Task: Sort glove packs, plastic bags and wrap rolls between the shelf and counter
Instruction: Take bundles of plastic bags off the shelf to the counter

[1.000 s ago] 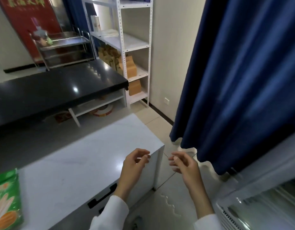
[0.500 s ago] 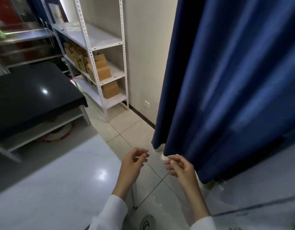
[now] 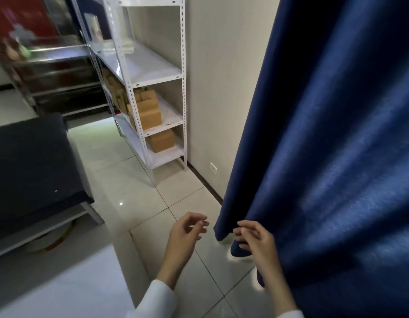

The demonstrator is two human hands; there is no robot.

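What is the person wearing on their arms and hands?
Both arms wear long white sleeves that stop at the wrists: the left sleeve and the right sleeve. The left hand and right hand are bare, with no gloves. No rings, watch or bracelets show on them.

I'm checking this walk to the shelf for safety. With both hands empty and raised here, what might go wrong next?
The blue curtain hangs right beside the right hand, and its hem reaches the floor near the walking path, so it may snag fingers or a foot. The white counter corner juts in beside the left hand; a hip could clip it. The glossy floor tiles might be slippery.
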